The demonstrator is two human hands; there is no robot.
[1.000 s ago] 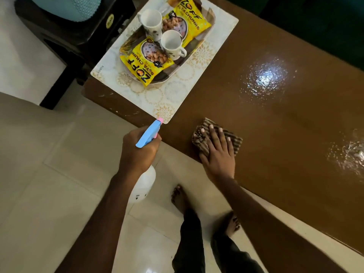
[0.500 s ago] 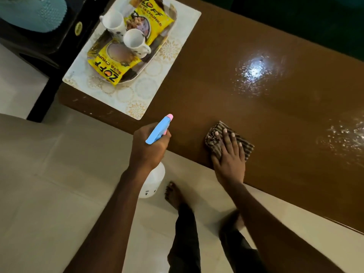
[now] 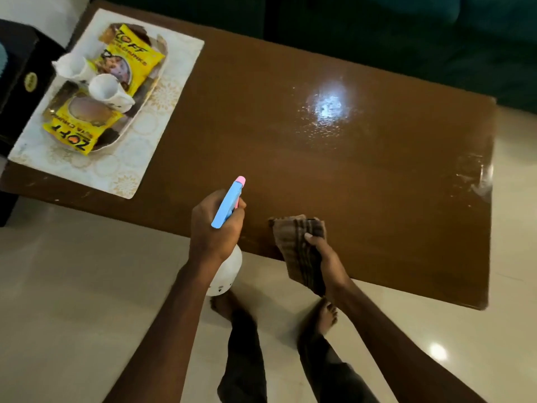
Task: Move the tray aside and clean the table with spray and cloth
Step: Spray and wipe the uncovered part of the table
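We grip the sprayer (image 3: pixel 228 206) in our left hand (image 3: pixel 213 228); right hand (image 3: pixel 327 261) clutches the cloth (image 3: pixel 299 245) at the table (image 3: pixel 377 184) edge, lower centre.

Pale tiled floor (image 3: pixel 87 286) (glossy), dark green sofa (image 3: pixel 406 33) behind.

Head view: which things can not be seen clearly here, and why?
- Spray bottle: the left hand covers its neck and trigger.
- Cloth: its lower end is gripped by the right hand; whether it touches the table is unclear.
- Tray: mostly covered by yellow packets and cups, blurred by motion.
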